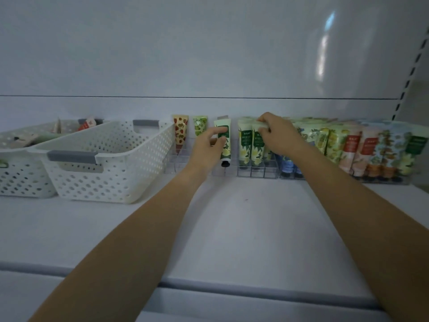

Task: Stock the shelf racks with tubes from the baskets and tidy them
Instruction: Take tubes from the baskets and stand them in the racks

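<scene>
Head view: two bare arms stretch across the white shelf [232,217] to the racks along its back edge.
Left grip [206,147]: fingers and thumb curl round a green tube [226,152], holding it about the middle.
Green tube: cap down, crimp up, leaning slightly, right at the gap between the clear rack [176,161] and the wire rack [255,173]. Whether its black cap sits in a cell, I cannot tell.
Right grip [278,135]: fingertips pinch the top crimp of a pale tube [257,154], with the palm over the tubes just behind.
Pale tube: upright in the wire rack, cap down, touching a matching twin [244,149] on its left.
Clear rack: a strawberry tube [180,131] and a lime tube [200,126] stand at the back, side by side, with bare cells in front of them.
Right row [348,147]: tubes packed shoulder to shoulder, in yellow-green, red-label, peach and blue prints, running out to the shelf's right end.
Near basket [104,159]: white and perforated with grey handles, sitting just left of the clear rack.
Far basket [23,173]: same make, pressed against the near one, with a few tubes [87,123] showing over its rim.
</scene>
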